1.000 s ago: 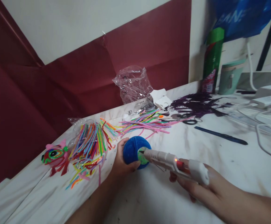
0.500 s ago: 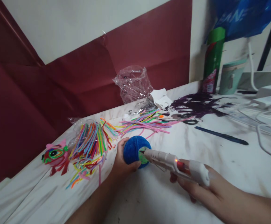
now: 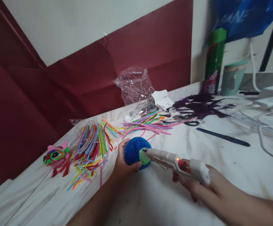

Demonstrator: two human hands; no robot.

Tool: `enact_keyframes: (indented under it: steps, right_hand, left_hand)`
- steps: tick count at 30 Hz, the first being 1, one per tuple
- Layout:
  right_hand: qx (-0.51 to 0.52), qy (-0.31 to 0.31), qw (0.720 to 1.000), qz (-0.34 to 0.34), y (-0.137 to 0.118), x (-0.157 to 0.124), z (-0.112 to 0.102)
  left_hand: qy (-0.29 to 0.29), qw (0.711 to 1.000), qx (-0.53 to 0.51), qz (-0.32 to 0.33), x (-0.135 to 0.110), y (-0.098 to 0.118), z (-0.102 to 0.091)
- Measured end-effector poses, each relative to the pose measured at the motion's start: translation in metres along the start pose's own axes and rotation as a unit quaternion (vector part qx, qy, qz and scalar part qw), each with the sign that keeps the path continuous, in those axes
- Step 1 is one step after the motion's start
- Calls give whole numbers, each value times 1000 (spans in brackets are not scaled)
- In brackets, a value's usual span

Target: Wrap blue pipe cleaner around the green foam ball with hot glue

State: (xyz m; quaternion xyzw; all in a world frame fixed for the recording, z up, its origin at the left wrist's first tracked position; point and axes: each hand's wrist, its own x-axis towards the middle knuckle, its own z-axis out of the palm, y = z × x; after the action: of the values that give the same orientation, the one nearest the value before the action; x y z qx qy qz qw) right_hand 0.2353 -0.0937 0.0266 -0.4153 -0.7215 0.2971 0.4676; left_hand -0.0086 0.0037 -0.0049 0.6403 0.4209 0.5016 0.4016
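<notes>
A ball wrapped in blue fuzzy strands (image 3: 133, 151) has a bare green patch (image 3: 145, 156) on its right side. My left hand (image 3: 123, 158) grips it from the left, thumb along the lower edge. In my right hand (image 3: 195, 182) is a white glue gun (image 3: 166, 159) with an orange light glowing on its body. Its dark nozzle points left at the green patch; whether the tip touches the surface I cannot tell. Some of the right fingers are hidden behind the gun.
Colourful pipe cleaners (image 3: 91, 144) lie left and behind the ball, beside a pink-and-red animal figure (image 3: 56, 158). Farther back are a clear plastic bag (image 3: 135, 84) and dark purple strands (image 3: 197, 105). To the right lie a dark flat stick (image 3: 223, 137) and white cables (image 3: 262, 138).
The glue gun's tip has shifted very slightly right and up along the green patch. The left hand and ball stay almost still.
</notes>
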Motion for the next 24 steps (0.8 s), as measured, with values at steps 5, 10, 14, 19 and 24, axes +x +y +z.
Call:
enact_keyframes:
  steps: [5,10,14,19,24]
  right_hand:
    - [-13,-22,1000,-2,-3,1,-1]
    - [-24,-17,1000,7,-9,-1,-1]
    - [-42,-31,999,8,-10,-1,-1]
    - [-46,-32,998,-13,-10,0,-1]
    - [-27,-14,999,12,-6,0,-1]
  left_hand:
    - [-4,1000,-16,0,-3,5,1]
    - [-10,1000,11,15,0,2,-2]
    - [1,1000,10,18,0,2,0]
    - [-1,1000,0,-1,-1,6,0]
    - [-24,999,-19,-9,1,4,-1]
